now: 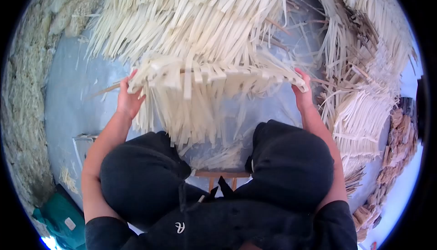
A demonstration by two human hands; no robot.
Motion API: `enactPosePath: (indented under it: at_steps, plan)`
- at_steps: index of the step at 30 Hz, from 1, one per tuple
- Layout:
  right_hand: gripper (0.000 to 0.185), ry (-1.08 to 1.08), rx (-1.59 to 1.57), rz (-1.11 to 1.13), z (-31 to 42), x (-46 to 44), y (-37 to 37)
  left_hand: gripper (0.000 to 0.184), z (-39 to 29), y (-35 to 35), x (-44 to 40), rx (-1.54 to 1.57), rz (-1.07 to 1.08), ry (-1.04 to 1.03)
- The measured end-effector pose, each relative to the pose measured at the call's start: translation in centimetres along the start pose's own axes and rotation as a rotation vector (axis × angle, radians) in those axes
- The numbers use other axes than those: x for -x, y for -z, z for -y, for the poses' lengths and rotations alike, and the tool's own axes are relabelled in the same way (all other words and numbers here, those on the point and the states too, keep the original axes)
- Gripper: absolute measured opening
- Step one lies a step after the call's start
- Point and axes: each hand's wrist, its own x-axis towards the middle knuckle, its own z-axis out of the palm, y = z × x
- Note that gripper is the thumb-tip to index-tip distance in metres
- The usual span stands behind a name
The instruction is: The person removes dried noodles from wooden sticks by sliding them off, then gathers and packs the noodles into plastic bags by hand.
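- A fringed row of pale strips is held up crosswise above the grey floor, in front of the bent knees.
- Its left end is gripped by the left hand, with the fingers closed about the edge.
- Its right end is clasped by the right hand, the fingers likewise being closed on it.
- Beyond the left hand, a thin stick is seen jutting outward.
- Ahead of the row, the floor is covered by a broad layer of similar strips.
- At the right, more pale strips are piled, bordered by brown flaky pieces.
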Motion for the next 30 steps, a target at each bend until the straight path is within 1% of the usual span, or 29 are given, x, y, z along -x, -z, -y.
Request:
enactPosePath:
  at_steps: [1, 3, 4, 5, 7, 8, 9, 10, 11, 12, 13, 14, 15, 16, 17, 18, 20, 21, 22, 23, 24, 25, 26, 27, 29, 30]
  plan:
    - [0.043, 0.007, 0.003, -0.002, 1.2, -0.3, -0.1, 0.050, -0.6, -0.6, -0.3, 0.005, 0.006, -0.001]
    - [0.041, 0.370, -0.022, 0.149, 4.2, 0.6, 0.4, 0.050, -2.6, -1.2, 0.6, -0.036, 0.100, -0.194]
    - [0.040, 0.524, -0.042, 0.234, 5.5, 0.7, 0.6, 0.051, -4.1, -1.2, 0.9, -0.088, 0.219, -0.337]
    - [0.040, 0.518, -0.041, 0.229, 5.1, 1.0, 1.2, 0.051, -4.7, -1.8, 1.9, -0.091, 0.219, -0.330]
    - [0.040, 0.634, 0.105, 0.185, 4.6, 1.7, 2.1, 0.051, -5.5, -3.0, 3.4, -0.060, 0.317, -0.403]
    - [0.042, 0.591, 0.169, 0.150, 2.3, 1.1, 1.9, 0.048, -3.8, -1.3, 1.4, -0.152, 0.285, -0.351]
    - [0.043, 0.416, 0.158, 0.165, -1.1, 0.5, 2.3, 0.052, -1.8, -0.9, 0.0, -0.129, 0.038, -0.151]
    - [0.044, 0.246, 0.145, 0.179, -2.9, 0.0, 2.7, 0.050, -0.9, -1.0, 0.5, -0.145, -0.001, -0.036]
    - [0.044, 0.268, 0.142, 0.175, -2.2, -0.4, 2.6, 0.048, -0.3, -1.2, 0.7, -0.160, -0.040, 0.078]
    - [0.046, 0.295, 0.132, 0.195, -2.0, -0.6, 2.8, 0.048, -0.8, -0.5, -0.4, -0.159, -0.032, 0.077]
    - [0.048, 0.300, 0.126, 0.212, -2.3, 0.1, 3.3, 0.046, -1.5, 1.3, -1.5, -0.142, 0.036, -0.089]
    - [0.049, 0.346, 0.168, 0.144, 0.6, 1.4, 2.2, 0.045, -1.6, 2.4, -2.3, -0.126, 0.104, -0.253]
    - [0.049, 0.333, 0.170, 0.135, 3.3, 2.6, 1.4, 0.045, -2.5, 1.9, -1.6, -0.132, 0.104, -0.239]
    - [0.048, 0.425, 0.042, 0.141, 5.8, 3.5, 0.8, 0.044, -4.6, 0.7, -0.1, -0.088, 0.155, -0.300]
    - [0.047, 0.518, -0.087, 0.149, 6.9, 4.0, 0.6, 0.044, -5.8, -0.2, 0.7, -0.042, 0.206, -0.363]
    - [0.047, 0.517, -0.087, 0.145, 6.7, 4.0, 0.6, 0.044, -5.7, -0.4, 1.0, -0.044, 0.208, -0.360]
    - [0.044, 0.639, -0.080, 0.165, 6.4, 4.2, 0.9, 0.045, -5.2, -1.1, 2.0, -0.045, 0.329, -0.357]
    - [0.045, 0.594, 0.088, 0.186, 3.8, 2.9, 1.4, 0.045, -3.8, -1.1, 1.5, -0.044, 0.333, -0.359]
    - [0.048, 0.267, 0.039, 0.135, -0.3, 0.7, 2.7, 0.046, -1.5, -0.7, 0.2, -0.128, 0.239, -0.202]
    - [0.048, 0.280, 0.038, 0.140, -2.6, -0.1, 3.0, 0.046, -0.2, -0.8, -0.6, -0.209, 0.147, -0.050]
    - [0.050, 0.213, 0.033, 0.145, -4.4, -0.7, 3.2, 0.046, -0.1, -1.9, -0.7, -0.203, 0.151, -0.063]
    - [0.051, 0.131, 0.032, 0.148, -5.4, -0.7, 3.3, 0.047, 0.2, -2.9, -0.6, -0.277, 0.169, -0.076]
    - [0.053, 0.261, 0.037, 0.150, -3.5, 0.1, 2.8, 0.048, 0.3, -3.0, 0.0, -0.356, 0.179, -0.073]
    - [0.052, 0.273, 0.040, 0.155, -1.3, 0.7, 2.1, 0.048, -0.4, -3.3, 0.4, -0.362, 0.175, -0.064]
    - [0.051, 0.298, 0.038, 0.150, 4.2, 2.1, 0.8, 0.049, -2.8, -5.3, 1.0, -0.343, 0.254, -0.226]
    - [0.047, 0.406, 0.012, 0.155, 6.3, 2.8, 0.6, 0.049, -3.9, -5.7, 1.7, -0.347, 0.256, -0.220]
